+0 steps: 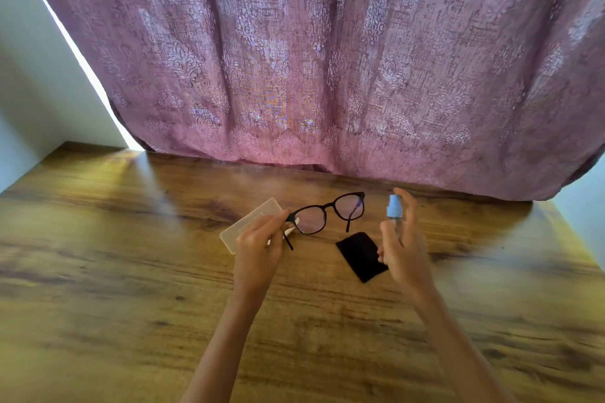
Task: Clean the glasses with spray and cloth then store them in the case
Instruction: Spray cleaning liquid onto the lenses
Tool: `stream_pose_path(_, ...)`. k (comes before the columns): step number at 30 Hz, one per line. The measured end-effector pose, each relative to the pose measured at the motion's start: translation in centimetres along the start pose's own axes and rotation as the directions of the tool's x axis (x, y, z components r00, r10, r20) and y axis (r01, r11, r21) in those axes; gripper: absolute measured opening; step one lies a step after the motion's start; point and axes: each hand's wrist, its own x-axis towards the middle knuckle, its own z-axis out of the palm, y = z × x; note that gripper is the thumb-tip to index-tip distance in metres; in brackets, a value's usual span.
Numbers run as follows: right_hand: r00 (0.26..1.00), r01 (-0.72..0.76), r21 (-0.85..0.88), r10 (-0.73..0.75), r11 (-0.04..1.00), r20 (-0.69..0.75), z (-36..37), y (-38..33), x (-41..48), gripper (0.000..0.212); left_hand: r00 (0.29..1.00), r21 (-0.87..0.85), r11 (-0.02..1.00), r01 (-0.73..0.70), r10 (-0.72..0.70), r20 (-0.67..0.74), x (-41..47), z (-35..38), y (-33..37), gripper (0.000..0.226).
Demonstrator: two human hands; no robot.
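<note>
**Glasses held up, spray bottle raised beside them**

The person's left hand [258, 252] held the glasses [327, 213] by their left end, its fingers [273, 221] curled and pinching the black frame near the hinge. The glasses were lifted off the wooden worktop [131, 271] with both temples unfolded. One temple ran down past the left hand and the other hung free below the right lens.

The right hand [404, 255] gripped the spray bottle [394, 209] upright, just to the right of the glasses and not touching them. Its fingers [408, 206] were wrapped round the clear body, with one finger reaching up beside the pale blue spray head. Whether that finger was pressing the head could not be told.

The black cloth [361, 255] lay flat on the worktop between the two hands, nearer the right one, which hid its right edge. The pale, translucent case [252, 222] lay on the worktop at a slant, just left of the glasses. The left hand covered its near end, and it could not be told whether the case was open or closed.

A mauve patterned curtain [311, 59] hung behind the far edge of the worktop.
</note>
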Motion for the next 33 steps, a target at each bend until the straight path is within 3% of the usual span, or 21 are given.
stream_pose_path(5,0.997,-0.024,-0.113,0.015,0.993,-0.077,-1.6,5.3,0.3,0.062,0.999,-0.014,1.000,0.018,-0.018,0.039,-0.2,0.2,-0.3,0.029)
stream_pose_path(10,0.972,-0.160,-0.210,0.117,0.965,-0.203,-2.7,8.6,0.1,0.033,0.998,-0.006,0.999,0.036,-0.036,0.052,-0.2,0.3,-0.3,0.028)
stream_pose_path(19,0.938,-0.274,-0.159,0.227,0.949,-0.262,-2.8,9.8,-0.9,0.027,0.996,0.004,0.998,0.060,-0.060,0.069,-0.6,0.5,-0.4,0.026)
stream_pose_path(23,0.931,-0.312,-0.154,0.269,0.938,-0.248,-3.1,9.9,-1.0,0.033,0.996,0.025,0.998,0.066,-0.067,0.067,-0.5,0.5,-0.2,0.026)
stream_pose_path(27,0.879,-0.448,-0.143,0.406,0.883,-0.248,-3.1,10.3,-1.5,0.057,0.995,0.035,0.997,0.071,-0.073,0.061,-0.5,0.6,-0.1,0.028)
stream_pose_path(30,0.840,-0.521,-0.220,0.452,0.825,-0.299,-2.5,10.7,-3.3,0.042,0.995,0.055,0.996,0.077,-0.080,0.057,-0.6,0.6,0.0,0.028)
stream_pose_path(33,0.909,-0.418,-0.340,0.391,0.843,-0.148,-1.2,10.9,-4.6,0.020,0.994,0.068,0.994,0.086,-0.090,0.058,-0.6,0.5,0.0,0.027)
